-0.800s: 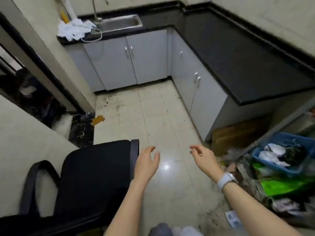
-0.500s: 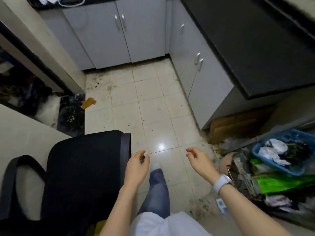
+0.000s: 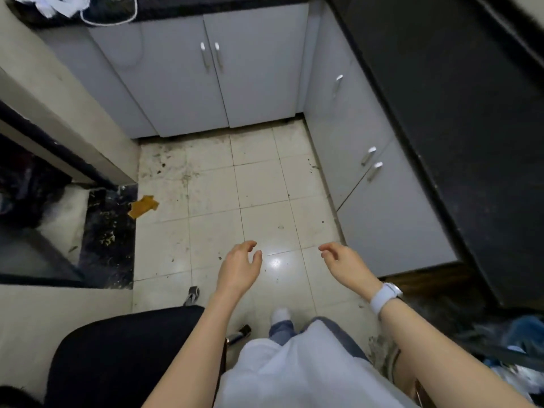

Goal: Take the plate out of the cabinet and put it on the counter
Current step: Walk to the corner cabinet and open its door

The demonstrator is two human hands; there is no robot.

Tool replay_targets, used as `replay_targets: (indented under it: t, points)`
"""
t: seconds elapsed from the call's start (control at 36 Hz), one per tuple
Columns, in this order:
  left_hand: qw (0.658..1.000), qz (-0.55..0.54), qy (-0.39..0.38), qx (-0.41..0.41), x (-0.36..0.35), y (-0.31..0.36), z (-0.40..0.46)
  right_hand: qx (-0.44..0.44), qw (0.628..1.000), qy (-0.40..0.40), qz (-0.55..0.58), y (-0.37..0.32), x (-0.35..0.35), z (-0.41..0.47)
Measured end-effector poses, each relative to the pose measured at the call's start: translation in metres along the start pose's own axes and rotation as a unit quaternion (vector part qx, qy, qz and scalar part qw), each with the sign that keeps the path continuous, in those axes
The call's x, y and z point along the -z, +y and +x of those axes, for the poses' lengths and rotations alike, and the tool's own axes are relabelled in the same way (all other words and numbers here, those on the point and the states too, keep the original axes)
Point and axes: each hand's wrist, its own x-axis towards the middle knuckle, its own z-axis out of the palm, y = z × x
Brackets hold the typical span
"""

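Observation:
Grey cabinets line the corner, all doors closed: a pair with two handles ahead and a run along the right. A black counter tops the right-hand run. No plate is visible. My left hand and my right hand hang over the tiled floor with loosely curled fingers, each holding nothing. A white watch sits on my right wrist.
A black office chair stands at the lower left beside me. White cloths and a cable lie on the far counter. A yellow scrap lies on the floor by a dark doorway. Clutter sits at the lower right.
I have stepped forward toward the cabinets; the chair has dropped lower in view and the cabinets are closer. Both hands stay empty, the left fingers a little more open.

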Motion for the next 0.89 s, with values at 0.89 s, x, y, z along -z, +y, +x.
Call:
replay_targets:
  t: [0.89]
  points:
    - [0.999,0.045,-0.023,-0.008,0.158,0.234,0.526,0.002,0.994,0.060,0.095,-0.188,0.224,0.507]
